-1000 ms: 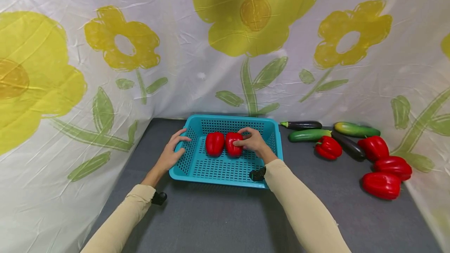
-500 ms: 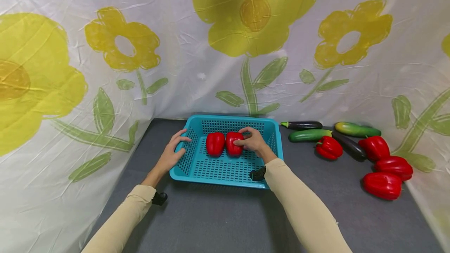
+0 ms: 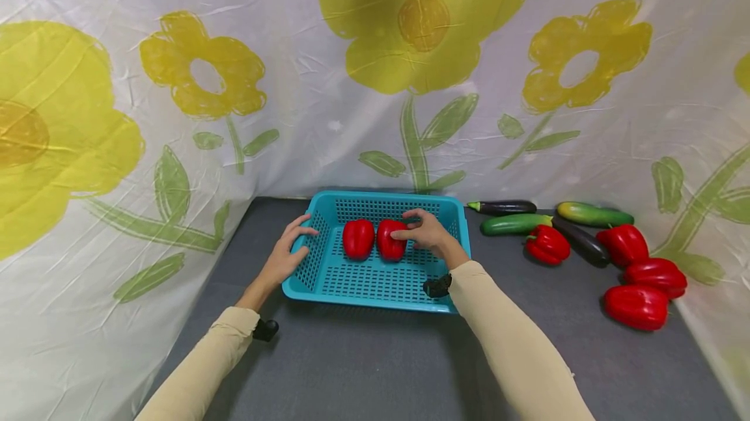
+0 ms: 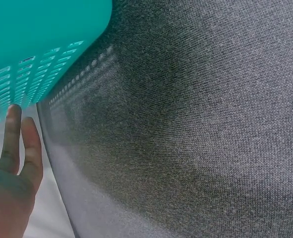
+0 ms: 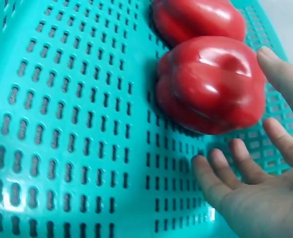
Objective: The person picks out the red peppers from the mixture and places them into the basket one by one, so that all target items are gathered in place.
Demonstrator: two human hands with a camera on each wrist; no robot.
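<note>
Two red bell peppers, a left one (image 3: pixel 358 239) and a right one (image 3: pixel 389 241), lie side by side inside a turquoise perforated basket (image 3: pixel 363 304). My right hand (image 3: pixel 430 233) is at the right pepper. In the right wrist view its fingers (image 5: pixel 243 156) are spread and relaxed, with a gap to that pepper (image 5: pixel 213 87), and the thumb is close to its side. At the basket's left rim is my left hand (image 3: pixel 281 259), fingers extended over the edge. The left wrist view shows two straight fingers (image 4: pixel 31 148) near the basket's outer wall (image 4: pixel 47 29).
Right of the basket lie two eggplants (image 3: pixel 505 208), a green cucumber (image 3: pixel 515 224), a yellow-green cucumber (image 3: pixel 594 215) and several more red bell peppers (image 3: pixel 635 308). A flower-printed sheet (image 3: pixel 293 82) hangs behind the dark table (image 3: pixel 351 362).
My right hand has loosened from the right pepper and drawn slightly to the right, its fingers spreading. The pepper stays in the basket. My left hand has kept its place at the rim.
</note>
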